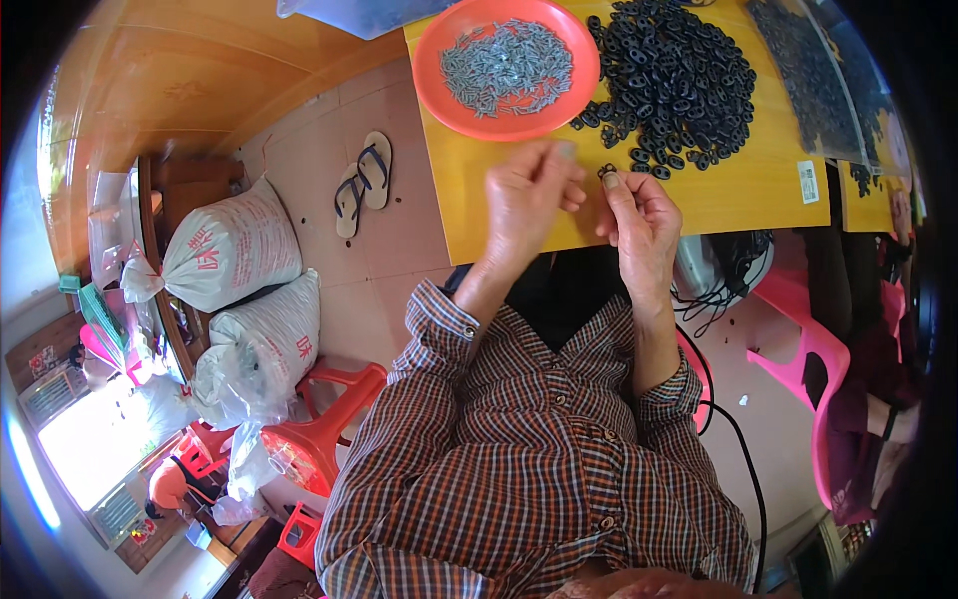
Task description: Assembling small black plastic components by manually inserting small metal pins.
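Note:
My right hand (pixel 641 222) pinches a small black plastic piece with holes (pixel 607 171) between thumb and fingertips, above the near edge of the yellow table. Just left of it, my left hand (pixel 527 200) is raised with its fingers curled in, slightly blurred; anything between the fingertips is hidden. Beyond my left hand stands an orange-red plate (pixel 434 100) holding many small silvery metal pins or screws (pixel 507 66). A heap of black oval plastic pieces (pixel 679 85) lies right of the plate, some loose ones spilling toward my right hand.
The yellow table (pixel 758 200) carries a clear bag of dark pieces (pixel 813 75) at its far right. A person in dark clothes sits beside a pink chair (pixel 798 334) on the right. White sacks (pixel 235 245), a red stool (pixel 314 429) and flip-flops (pixel 361 185) are on the left.

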Demonstrator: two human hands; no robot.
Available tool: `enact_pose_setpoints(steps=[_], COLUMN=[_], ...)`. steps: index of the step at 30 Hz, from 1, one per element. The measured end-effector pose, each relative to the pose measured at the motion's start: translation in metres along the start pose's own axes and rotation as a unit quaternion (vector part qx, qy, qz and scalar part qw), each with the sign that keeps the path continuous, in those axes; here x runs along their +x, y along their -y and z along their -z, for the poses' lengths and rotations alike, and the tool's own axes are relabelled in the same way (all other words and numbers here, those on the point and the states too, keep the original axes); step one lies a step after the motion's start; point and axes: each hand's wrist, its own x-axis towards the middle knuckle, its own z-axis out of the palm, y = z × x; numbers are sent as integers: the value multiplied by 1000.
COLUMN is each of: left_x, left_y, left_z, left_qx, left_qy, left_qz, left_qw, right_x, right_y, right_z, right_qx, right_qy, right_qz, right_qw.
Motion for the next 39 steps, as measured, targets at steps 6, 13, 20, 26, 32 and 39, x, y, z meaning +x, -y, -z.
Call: enact_pose_setpoints(steps=[6, 13, 20, 26, 32, 39], left_x=[13, 14, 17, 5, -12, -8], left_y=[-10, -8, -10, -15, -8, -4], left_z=[30, 45, 62, 48, 23, 25], left_qx=[-205, -261, -230, -216, -146, -186], left_qy=[-3, -18, -47, -4, 82, 110], left_qz=[170, 216, 181, 223, 196, 166], left_qw=[964, 941, 955, 951, 966, 962], right_x=[2, 1, 1, 1, 3, 1], right_y=[3, 3, 3, -8, -9, -11], right_z=[3, 1, 1, -1, -7, -2], right_qx=[25, 17, 0, -80, -299, -372], right_qy=[6, 19, 25, 3, -21, -15], right_qz=[-29, -9, 9, 116, 389, 439], right_qw=[999, 1000, 1000, 990, 871, 818])
